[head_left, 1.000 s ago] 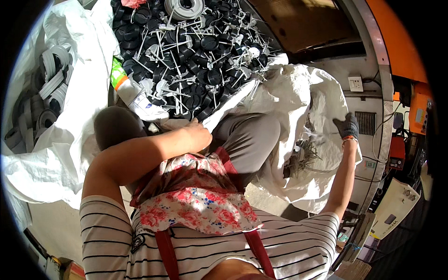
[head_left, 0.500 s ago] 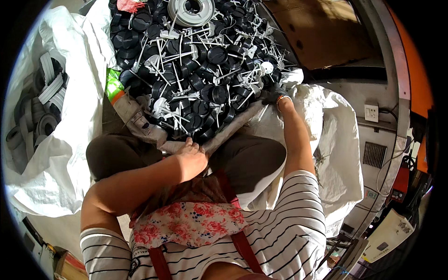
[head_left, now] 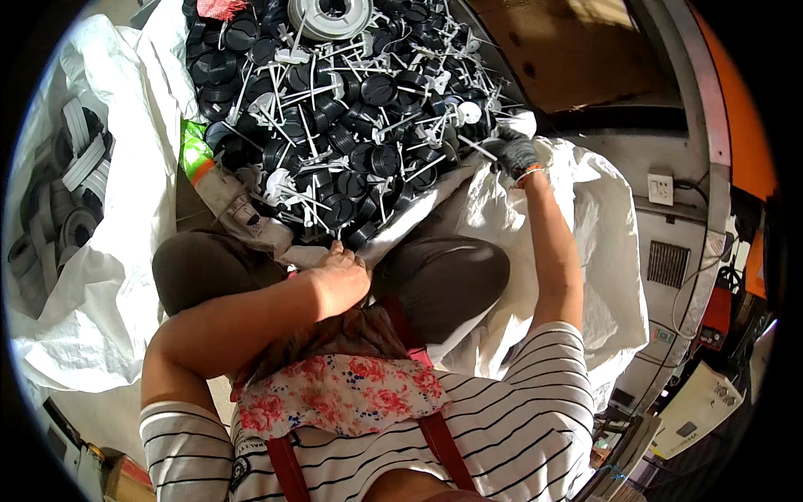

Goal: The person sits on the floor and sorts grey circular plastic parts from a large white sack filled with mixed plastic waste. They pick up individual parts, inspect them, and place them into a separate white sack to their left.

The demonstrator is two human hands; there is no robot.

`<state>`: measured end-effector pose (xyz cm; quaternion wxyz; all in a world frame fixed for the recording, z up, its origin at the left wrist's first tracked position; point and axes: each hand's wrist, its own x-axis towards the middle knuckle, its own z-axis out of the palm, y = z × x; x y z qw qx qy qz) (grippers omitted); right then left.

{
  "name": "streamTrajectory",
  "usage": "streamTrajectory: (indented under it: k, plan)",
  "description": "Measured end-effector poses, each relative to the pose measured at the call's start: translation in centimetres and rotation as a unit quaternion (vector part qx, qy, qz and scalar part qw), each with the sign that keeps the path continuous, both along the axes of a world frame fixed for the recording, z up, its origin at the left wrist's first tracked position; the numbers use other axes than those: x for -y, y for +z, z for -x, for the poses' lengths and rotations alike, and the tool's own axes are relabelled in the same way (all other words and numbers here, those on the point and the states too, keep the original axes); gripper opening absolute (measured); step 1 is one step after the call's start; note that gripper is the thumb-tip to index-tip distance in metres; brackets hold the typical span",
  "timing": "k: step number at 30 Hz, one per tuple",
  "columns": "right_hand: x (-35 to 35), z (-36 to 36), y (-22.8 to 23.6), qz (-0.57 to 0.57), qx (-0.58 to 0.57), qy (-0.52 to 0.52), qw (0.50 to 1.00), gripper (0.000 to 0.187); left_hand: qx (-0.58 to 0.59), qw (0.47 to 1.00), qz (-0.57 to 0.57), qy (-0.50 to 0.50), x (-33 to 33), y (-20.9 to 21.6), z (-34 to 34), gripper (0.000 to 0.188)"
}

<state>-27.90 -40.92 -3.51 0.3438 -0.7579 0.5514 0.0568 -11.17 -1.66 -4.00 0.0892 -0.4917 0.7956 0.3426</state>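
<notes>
Black ribbed plastic caps (head_left: 340, 209) and thin white plastic sprues (head_left: 307, 117) lie mixed in a big heap in front of me. My left hand (head_left: 341, 274), bare, has its fingers curled at the near rim of the sack (head_left: 303, 254) around the heap. What its fingers pinch is hidden. On my right hand (head_left: 517, 154) is a dark grey glove. It is closed at the heap's right edge, with a white plastic stick (head_left: 477, 149) sticking out leftward from its fingers.
A white woven sack (head_left: 142, 251) at left holds grey rings and coiled pieces (head_left: 77, 226). A grey ring-shaped part (head_left: 330, 18) rests on the heap's far side. More white sacking (head_left: 598, 251) lies at right, by a machine panel with a socket (head_left: 661, 189).
My right hand has drawn back slightly to the right from the heap, a white stick now showing at its fingers. My left hand stays nearly still. The whole view has shifted a little.
</notes>
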Motion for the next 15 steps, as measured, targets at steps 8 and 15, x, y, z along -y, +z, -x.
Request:
streamTrajectory:
  k: [8, 15]
  plan:
    - [-8.7, 6.3, 22.9, 0.135, 0.288, -0.116, 0.941, 0.020, -0.011, 0.999, 0.043, 0.030, -0.6, -1.6, 0.1, 0.034]
    - [-6.0, 20.6, 22.5, 0.324, -0.406, 0.133, 0.844, 0.062, -0.037, 0.995, 0.093, 0.020, -1.5, -1.9, 0.7, 0.029]
